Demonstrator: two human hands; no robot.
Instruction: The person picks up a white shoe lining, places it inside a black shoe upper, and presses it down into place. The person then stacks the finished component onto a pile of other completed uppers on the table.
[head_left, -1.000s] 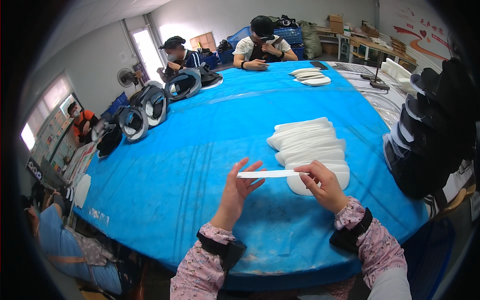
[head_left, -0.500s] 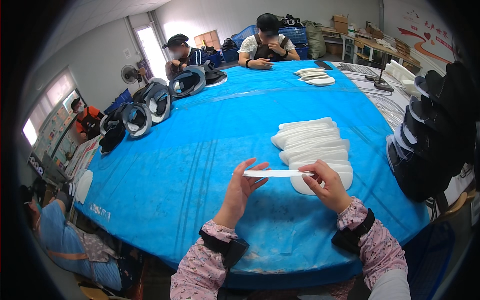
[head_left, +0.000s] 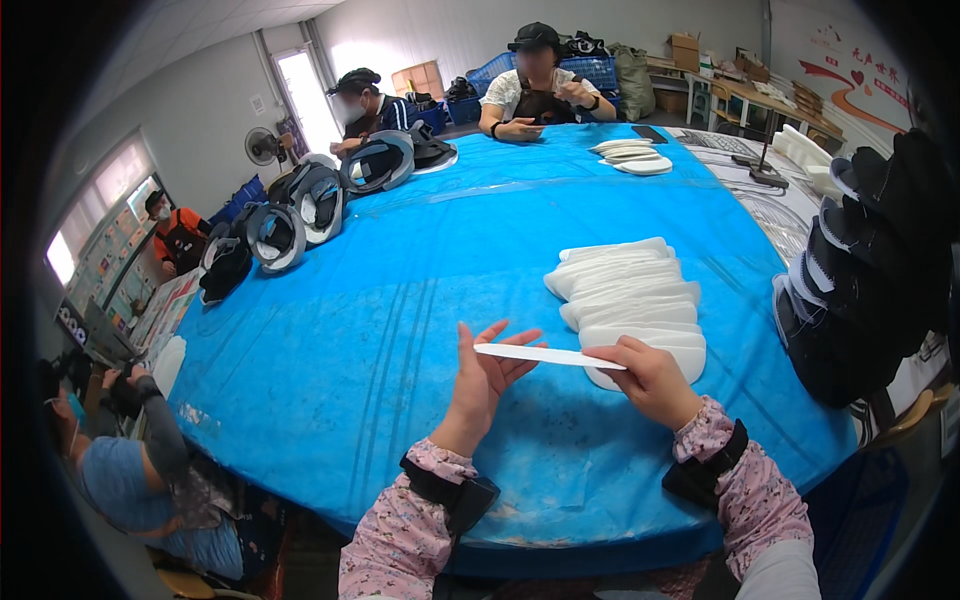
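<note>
A thin white pad [head_left: 545,355] is held edge-on between both hands above the blue table cover [head_left: 400,290]. My left hand [head_left: 483,378] supports its left end with fingers spread and the palm turned up. My right hand [head_left: 645,378] pinches the pad's right end. Just behind my right hand lies a fanned stack of white pads [head_left: 625,290] of the same kind.
Black shoe uppers are piled at the right edge [head_left: 860,270] and in a row at the far left [head_left: 300,205]. A smaller pile of white pads [head_left: 628,155] lies at the far end, where two people sit. More people sit at the left.
The pad has tilted, its right end now lower, and my right hand's fingers have curled tighter on it. A person at the lower left has raised an arm.
</note>
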